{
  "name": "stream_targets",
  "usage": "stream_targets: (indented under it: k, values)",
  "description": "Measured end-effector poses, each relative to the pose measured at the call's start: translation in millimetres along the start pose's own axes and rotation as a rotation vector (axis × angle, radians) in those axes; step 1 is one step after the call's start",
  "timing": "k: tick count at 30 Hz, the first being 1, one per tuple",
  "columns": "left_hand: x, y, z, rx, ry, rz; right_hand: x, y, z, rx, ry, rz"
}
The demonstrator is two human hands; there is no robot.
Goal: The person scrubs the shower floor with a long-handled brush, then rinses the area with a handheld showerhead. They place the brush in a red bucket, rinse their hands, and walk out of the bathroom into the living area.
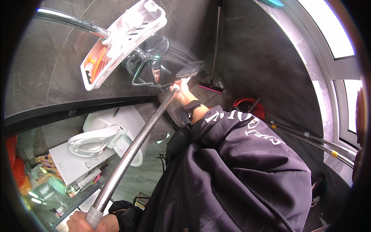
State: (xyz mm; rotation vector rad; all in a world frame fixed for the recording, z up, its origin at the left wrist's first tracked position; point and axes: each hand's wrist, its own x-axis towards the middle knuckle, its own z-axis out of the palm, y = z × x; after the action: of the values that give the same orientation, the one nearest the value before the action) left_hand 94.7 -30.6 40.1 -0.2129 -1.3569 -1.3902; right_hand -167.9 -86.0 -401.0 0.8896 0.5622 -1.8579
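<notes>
Tiled bathrm: both hands (184, 92) grip metal pole (133, 149).

The long tube (131, 149) runs from the left hand (83, 223) at the lower edge up to the right hand (181, 91) near the middle. The flat nozzle (190, 69) lies just beyond the right hand. The toilet (104, 135) stands left of the tube. The squeegee (211, 85) leans on the wall right of the nozzle, and the bucket (247, 106) is further right.
</notes>
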Motion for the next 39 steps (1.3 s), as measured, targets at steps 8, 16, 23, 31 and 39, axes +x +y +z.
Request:
stream_targets:
  k: [8,16,23,31,39]
  values:
    - [-32,-92,-15,0.346,-0.067,-0.022,-47,24,18,0.118,-0.105,0.065]
    - [-74,-184,-17,0.562,-0.086,-0.189,-86,22,29,0.243,-0.081,0.182]
    - [-75,-215,-17,0.207,-0.179,-0.251,-82,15,29,0.264,-0.085,0.113]
    - [-56,-148,3,0.17,-0.199,-0.315,-50,-25,15,0.088,-0.012,-0.054]
    - [-31,-82,17,0.238,-0.261,-0.226,-29,-30,8,0.018,-0.044,-0.079]
